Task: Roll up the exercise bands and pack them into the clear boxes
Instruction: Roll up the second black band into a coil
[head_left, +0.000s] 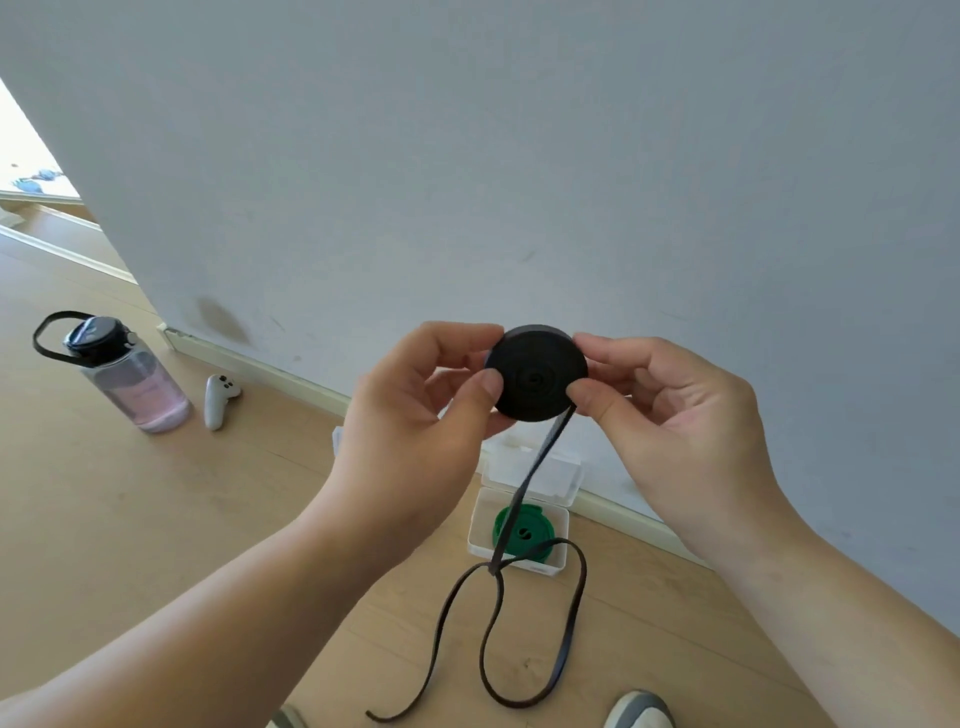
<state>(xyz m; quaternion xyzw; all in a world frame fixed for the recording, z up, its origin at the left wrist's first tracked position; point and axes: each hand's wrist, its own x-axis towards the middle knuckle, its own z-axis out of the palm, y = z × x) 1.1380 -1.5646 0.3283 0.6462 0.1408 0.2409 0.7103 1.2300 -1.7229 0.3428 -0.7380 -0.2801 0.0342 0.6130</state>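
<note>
Left hand (415, 400) and right hand (670, 410) both pinch-grip the half-wound black rubber band coil (535, 374) — held up, probably so its loose tail (540, 457) hangs free over the clear plastic box (480, 525) on the floor (156, 519).

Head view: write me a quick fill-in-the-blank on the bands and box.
The left hand and right hand hold a ____ band roll.
The open clear box holds a rolled ____ band.
The roll's loose tail hangs down to the ____.
Missing: black; green; floor.
</note>
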